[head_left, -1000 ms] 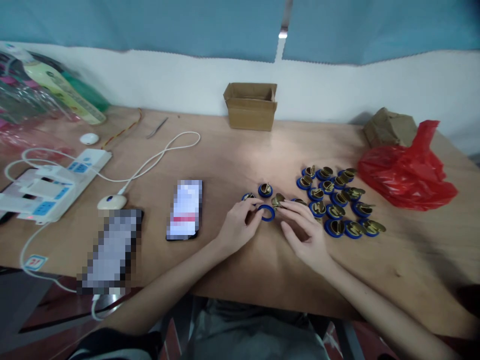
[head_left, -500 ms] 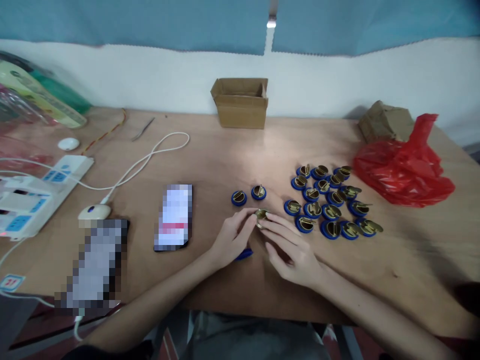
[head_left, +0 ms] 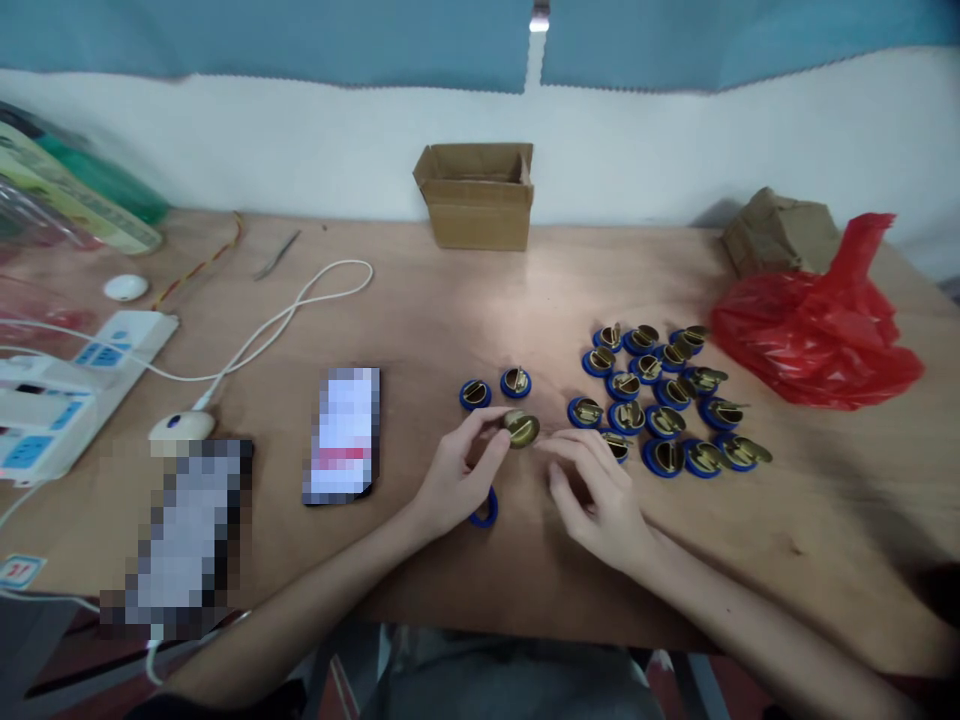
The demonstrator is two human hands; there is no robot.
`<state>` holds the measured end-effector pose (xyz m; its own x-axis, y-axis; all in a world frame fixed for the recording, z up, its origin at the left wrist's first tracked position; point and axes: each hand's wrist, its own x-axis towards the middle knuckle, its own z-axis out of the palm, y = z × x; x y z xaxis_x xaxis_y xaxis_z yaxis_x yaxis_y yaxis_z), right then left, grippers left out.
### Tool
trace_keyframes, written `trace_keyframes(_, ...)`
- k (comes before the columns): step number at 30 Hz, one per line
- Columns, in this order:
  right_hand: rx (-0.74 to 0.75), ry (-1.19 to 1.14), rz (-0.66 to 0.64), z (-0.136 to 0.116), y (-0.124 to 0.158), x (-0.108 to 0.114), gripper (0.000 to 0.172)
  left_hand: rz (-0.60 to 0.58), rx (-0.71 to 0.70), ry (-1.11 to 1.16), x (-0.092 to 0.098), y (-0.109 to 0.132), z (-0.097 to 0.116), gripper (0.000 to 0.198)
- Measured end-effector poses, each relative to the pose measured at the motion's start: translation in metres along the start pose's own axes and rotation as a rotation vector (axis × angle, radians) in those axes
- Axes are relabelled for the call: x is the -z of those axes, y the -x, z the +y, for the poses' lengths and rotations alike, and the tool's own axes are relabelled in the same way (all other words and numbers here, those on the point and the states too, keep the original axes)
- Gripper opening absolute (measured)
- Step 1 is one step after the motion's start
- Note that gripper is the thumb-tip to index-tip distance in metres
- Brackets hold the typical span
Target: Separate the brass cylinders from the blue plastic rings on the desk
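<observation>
"Any readable label?"
"Lower-left sticker: red figures, too small to read."
"And the hands?"
"Mid-frame, left hand pinches a brass-coloured disc; right hand, fingers loosely parted, just beside. Wooden tabletop, white wall, blue curtain."

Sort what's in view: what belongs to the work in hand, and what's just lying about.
Seemingly in the work:
gold disc, held in the left hand
blue ring, beside that hand
blue-rimmed gold pieces

Apparently just lying about:
two phones
power strip
red bag
cardboard box, though its use is unclear
</observation>
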<state>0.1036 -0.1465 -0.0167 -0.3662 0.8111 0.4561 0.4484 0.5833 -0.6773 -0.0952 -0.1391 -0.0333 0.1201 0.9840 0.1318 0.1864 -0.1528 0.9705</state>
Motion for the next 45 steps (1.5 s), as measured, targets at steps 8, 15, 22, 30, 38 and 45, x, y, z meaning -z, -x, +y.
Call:
trace_keyframes(8, 0.027, -0.050, -0.133, 0.001, 0.001, -0.005, 0.025, 0.117, -0.402, -0.331, 0.010, -0.007, 0.001, 0.033)
trace_keyframes(15, 0.236, 0.128, -0.384, -0.005, 0.004, -0.010, 0.042, 0.268, -0.526, -0.572, 0.030, -0.021, 0.001, 0.034)
trace_keyframes(22, 0.289, 0.232, -0.566, -0.007, 0.003, -0.018, 0.040, 0.219, -0.283, -0.902, 0.061, -0.058, -0.007, 0.036)
trace_keyframes(30, 0.279, 0.207, -0.360, 0.000, 0.007, -0.020, 0.015, 0.049, -0.072, -1.095, 0.052, -0.110, -0.014, 0.024)
trace_keyframes(38, 0.120, 0.198, -0.304, 0.002, 0.007, -0.022, 0.015, 0.087, -0.092, -1.079, 0.050, -0.093, -0.016, 0.030)
trace_keyframes(45, -0.019, 0.215, -0.149, 0.009, 0.001, -0.014, 0.007, 0.115, -0.264, -0.937, 0.047, -0.045, -0.005, 0.028)
